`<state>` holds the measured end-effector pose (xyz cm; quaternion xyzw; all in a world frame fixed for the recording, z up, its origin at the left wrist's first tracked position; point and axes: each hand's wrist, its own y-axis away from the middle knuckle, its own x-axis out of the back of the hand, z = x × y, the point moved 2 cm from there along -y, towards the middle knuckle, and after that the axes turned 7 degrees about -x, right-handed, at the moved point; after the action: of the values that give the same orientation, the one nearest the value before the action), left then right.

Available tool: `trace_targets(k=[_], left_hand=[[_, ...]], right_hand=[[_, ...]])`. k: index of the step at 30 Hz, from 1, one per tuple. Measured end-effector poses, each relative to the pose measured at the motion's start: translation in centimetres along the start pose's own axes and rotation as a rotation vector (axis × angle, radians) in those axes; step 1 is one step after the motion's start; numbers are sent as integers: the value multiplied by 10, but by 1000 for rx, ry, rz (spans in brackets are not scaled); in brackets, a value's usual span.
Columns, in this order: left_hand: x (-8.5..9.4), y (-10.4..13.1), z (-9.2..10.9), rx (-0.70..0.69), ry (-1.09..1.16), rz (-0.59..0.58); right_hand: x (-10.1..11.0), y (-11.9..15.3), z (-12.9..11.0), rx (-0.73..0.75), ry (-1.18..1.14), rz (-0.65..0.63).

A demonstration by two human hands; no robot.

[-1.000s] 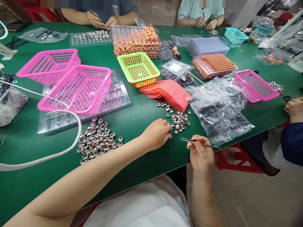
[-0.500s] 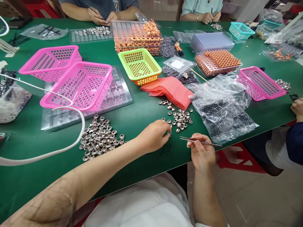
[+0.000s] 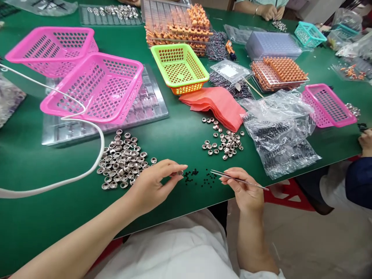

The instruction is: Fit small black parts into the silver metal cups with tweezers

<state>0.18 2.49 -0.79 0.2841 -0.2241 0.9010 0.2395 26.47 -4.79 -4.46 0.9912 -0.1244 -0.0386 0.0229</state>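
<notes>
Here, pinching metal ring (image 3: 180, 173) in left hand (image 3: 151, 186), gripping tweezers (image 3: 238, 179) in right hand (image 3: 247, 193); best steadied lightly beside near black pieces (image 3: 194, 171).

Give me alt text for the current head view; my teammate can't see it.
The left hand pinches a small round metal part and the right hand holds tweezers, with tiny black pieces on the green table between them. A larger pile of round metal parts lies left, a smaller pile ahead near red sheets. Pink baskets sit farther back.
</notes>
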Motion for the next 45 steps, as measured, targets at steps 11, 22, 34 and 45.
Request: trace_targets(k=[11, 22, 34, 45], left_hand=[[-4, 5, -14, 93, 33, 9], [-5, 4, -12, 84, 46, 7], [-5, 5, -15, 87, 57, -1], [-6, 6, -15, 71, 50, 10]], right_hand=[[-7, 19, 3, 72, 326, 263], [-19, 22, 11, 227, 428, 190], [-21, 18, 11, 223, 456, 150], [-19, 17, 12, 260, 457, 160]])
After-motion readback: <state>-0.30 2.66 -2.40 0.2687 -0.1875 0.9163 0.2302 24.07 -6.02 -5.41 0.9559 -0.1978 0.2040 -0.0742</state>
